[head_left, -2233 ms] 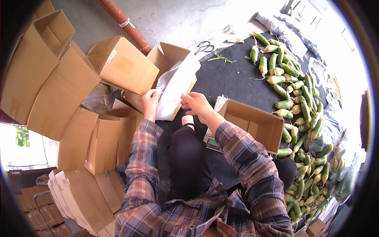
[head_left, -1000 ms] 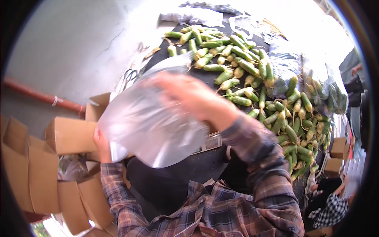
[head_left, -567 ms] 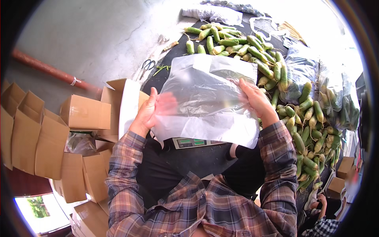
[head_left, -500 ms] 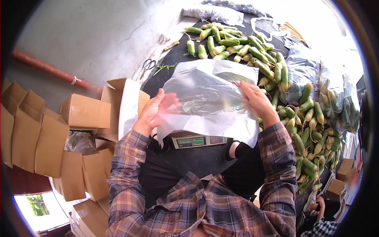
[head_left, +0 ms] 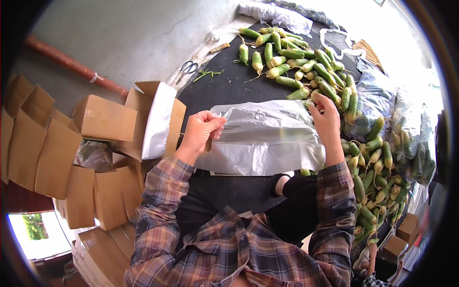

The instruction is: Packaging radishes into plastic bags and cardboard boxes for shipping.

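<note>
A translucent white plastic bag (head_left: 263,143) lies spread out in front of me, wrinkled along its far edge. My left hand (head_left: 203,131) pinches its far left corner between thumb and fingers. At the far right corner, my right hand (head_left: 327,119) has its fingers curled and thumb pressed in against the film. Whatever lies beneath the bag is mostly covered; only a thin pale edge peeks out along its near side. Just past the right hand begins a heap of green radishes (head_left: 327,91) with pale root ends.
More radishes (head_left: 373,186) pile up on the right, beside filled plastic bags (head_left: 370,103). On the left stand open cardboard boxes (head_left: 57,148) and one with a white liner (head_left: 160,119). Scissors (head_left: 189,67) lie on the dark mat's far left edge. Another person's arm (head_left: 372,260) shows at lower right.
The bag has come down flatter and now hides the scale display seen before. My left hand has closed on its corner, and my right hand has curled at the other corner.
</note>
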`<state>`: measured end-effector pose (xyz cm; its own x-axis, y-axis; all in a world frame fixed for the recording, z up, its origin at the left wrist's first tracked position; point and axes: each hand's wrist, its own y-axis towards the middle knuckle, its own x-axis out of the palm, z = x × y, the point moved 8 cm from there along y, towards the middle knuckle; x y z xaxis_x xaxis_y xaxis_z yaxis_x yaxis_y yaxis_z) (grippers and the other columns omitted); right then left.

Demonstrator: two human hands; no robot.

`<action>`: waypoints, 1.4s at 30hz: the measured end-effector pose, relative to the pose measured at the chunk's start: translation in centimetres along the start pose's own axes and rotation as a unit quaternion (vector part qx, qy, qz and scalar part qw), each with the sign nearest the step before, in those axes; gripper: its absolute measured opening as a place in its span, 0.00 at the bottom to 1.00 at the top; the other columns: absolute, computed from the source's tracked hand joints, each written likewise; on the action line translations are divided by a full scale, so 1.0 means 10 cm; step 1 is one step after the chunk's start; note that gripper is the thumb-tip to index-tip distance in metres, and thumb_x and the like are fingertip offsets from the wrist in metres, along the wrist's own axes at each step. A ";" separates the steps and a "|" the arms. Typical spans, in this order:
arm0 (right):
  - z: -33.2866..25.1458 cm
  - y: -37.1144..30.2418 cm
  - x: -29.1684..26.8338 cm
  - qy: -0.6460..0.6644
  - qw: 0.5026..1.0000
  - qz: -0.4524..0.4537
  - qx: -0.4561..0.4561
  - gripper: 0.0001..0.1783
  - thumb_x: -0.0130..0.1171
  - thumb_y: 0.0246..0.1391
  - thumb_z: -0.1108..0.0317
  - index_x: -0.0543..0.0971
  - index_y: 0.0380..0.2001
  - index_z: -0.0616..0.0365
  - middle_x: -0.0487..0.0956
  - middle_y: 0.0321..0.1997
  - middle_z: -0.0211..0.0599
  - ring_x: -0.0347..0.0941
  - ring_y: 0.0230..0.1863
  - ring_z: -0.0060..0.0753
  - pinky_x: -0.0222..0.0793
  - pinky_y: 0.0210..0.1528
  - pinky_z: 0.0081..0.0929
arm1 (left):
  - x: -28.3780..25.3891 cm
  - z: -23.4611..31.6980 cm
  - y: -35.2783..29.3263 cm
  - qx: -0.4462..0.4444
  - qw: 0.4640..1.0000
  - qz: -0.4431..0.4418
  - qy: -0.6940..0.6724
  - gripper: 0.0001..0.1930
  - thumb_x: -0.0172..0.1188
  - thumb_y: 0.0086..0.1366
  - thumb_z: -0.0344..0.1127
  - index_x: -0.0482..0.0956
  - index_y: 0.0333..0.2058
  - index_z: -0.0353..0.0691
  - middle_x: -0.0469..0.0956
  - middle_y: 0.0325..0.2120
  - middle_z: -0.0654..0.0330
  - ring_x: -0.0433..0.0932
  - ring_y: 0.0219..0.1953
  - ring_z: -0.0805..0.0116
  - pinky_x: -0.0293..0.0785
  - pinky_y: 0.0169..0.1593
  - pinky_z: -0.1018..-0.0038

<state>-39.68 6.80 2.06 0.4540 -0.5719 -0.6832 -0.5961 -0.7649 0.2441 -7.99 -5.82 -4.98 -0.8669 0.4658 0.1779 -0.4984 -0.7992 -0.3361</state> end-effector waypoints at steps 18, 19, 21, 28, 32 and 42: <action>-0.95 -0.67 1.35 0.306 0.898 -0.317 0.014 0.09 0.61 0.44 0.68 0.81 0.26 0.64 0.80 0.25 0.39 0.75 0.28 0.26 0.70 0.33 0.24 | 0.36 0.07 -0.16 0.152 0.955 0.011 0.255 0.17 0.65 0.54 0.28 0.64 0.17 0.40 0.62 0.14 0.74 0.57 0.19 0.85 0.55 0.21 0.82; -0.91 -0.66 1.36 0.300 0.902 -0.309 0.019 0.09 0.61 0.43 0.68 0.80 0.25 0.64 0.80 0.24 0.40 0.75 0.28 0.26 0.70 0.33 0.25 | 0.42 0.10 -0.17 0.183 0.949 0.007 0.256 0.17 0.66 0.52 0.28 0.63 0.17 0.40 0.62 0.14 0.74 0.57 0.19 0.86 0.55 0.21 0.83; -0.92 -0.64 1.34 0.302 0.906 -0.295 0.003 0.09 0.60 0.42 0.69 0.80 0.25 0.64 0.79 0.24 0.40 0.75 0.28 0.28 0.70 0.33 0.26 | 0.46 0.13 -0.19 0.167 0.949 0.003 0.269 0.17 0.65 0.54 0.27 0.63 0.17 0.43 0.61 0.15 0.74 0.58 0.20 0.85 0.55 0.23 0.84; -0.82 -0.58 1.34 0.391 0.884 -0.237 0.095 0.09 0.57 0.51 0.70 0.76 0.24 0.66 0.76 0.19 0.35 0.73 0.22 0.25 0.69 0.26 0.25 | 0.08 0.14 0.02 0.150 0.989 -0.003 0.009 0.13 0.63 0.58 0.27 0.66 0.22 0.44 0.67 0.22 0.71 0.62 0.26 0.82 0.59 0.34 0.86; -0.71 -0.55 1.30 0.419 0.870 -0.227 0.123 0.08 0.57 0.51 0.70 0.76 0.24 0.65 0.75 0.18 0.33 0.71 0.21 0.23 0.67 0.25 0.24 | 0.14 0.14 0.04 0.138 0.990 0.012 -0.001 0.11 0.62 0.60 0.28 0.67 0.24 0.43 0.68 0.23 0.69 0.63 0.27 0.80 0.61 0.37 0.83; -0.92 -0.63 1.31 0.412 0.879 -0.230 0.063 0.16 0.63 0.46 0.61 0.70 0.20 0.60 0.73 0.20 0.31 0.69 0.23 0.21 0.66 0.25 0.23 | 0.30 0.04 0.05 0.104 0.991 -0.029 0.074 0.07 0.58 0.61 0.26 0.69 0.27 0.41 0.71 0.25 0.70 0.67 0.26 0.82 0.64 0.32 0.85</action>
<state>-23.92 1.43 -2.09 0.9612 -0.2704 0.0545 -0.2684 -0.9624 -0.0414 -10.90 -5.01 -4.22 -0.8333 0.5506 0.0489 -0.5520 -0.8239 -0.1286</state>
